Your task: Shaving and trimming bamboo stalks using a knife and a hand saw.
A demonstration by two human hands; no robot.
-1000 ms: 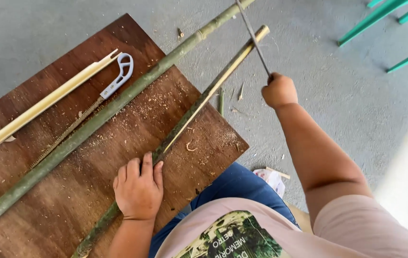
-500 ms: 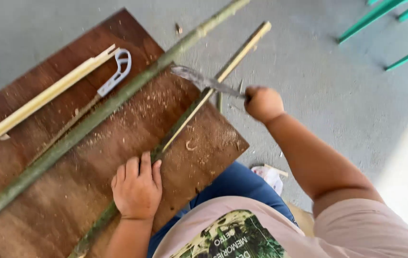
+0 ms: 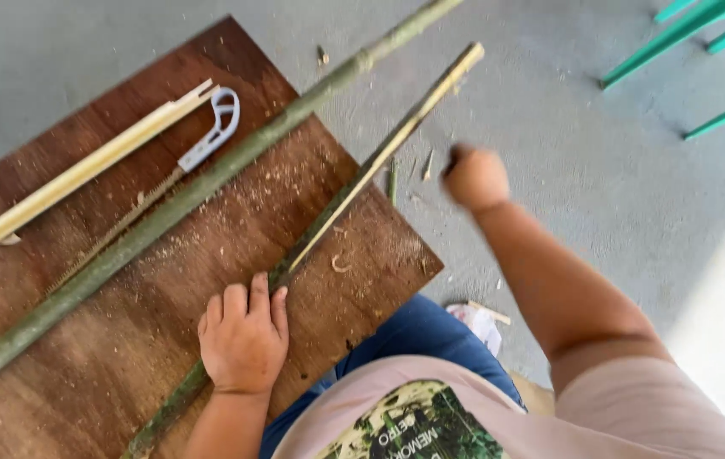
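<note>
My left hand (image 3: 243, 336) presses down on a thin split bamboo strip (image 3: 383, 151) that lies slantwise over a brown wooden board (image 3: 107, 357). The strip's far end juts past the board's edge over the concrete floor. My right hand (image 3: 474, 177) is a blurred fist to the right of the strip's free end. A dark stub of a knife handle (image 3: 454, 158) pokes from the fist; the blade cannot be made out. A long green bamboo pole (image 3: 167, 212) lies parallel to the strip, to the left of it.
A hand saw with a pale blue handle (image 3: 214, 127) and pale split bamboo slats (image 3: 82, 174) lie on the board's far left. Shavings and sawdust dot the board. Green chair legs (image 3: 685, 25) stand at top right. A white object (image 3: 481, 325) lies beside my knee.
My right hand swung the long blade down from overhead toward the strip, then moved right and lower; it is blurred now. My left hand stayed on the strip.
</note>
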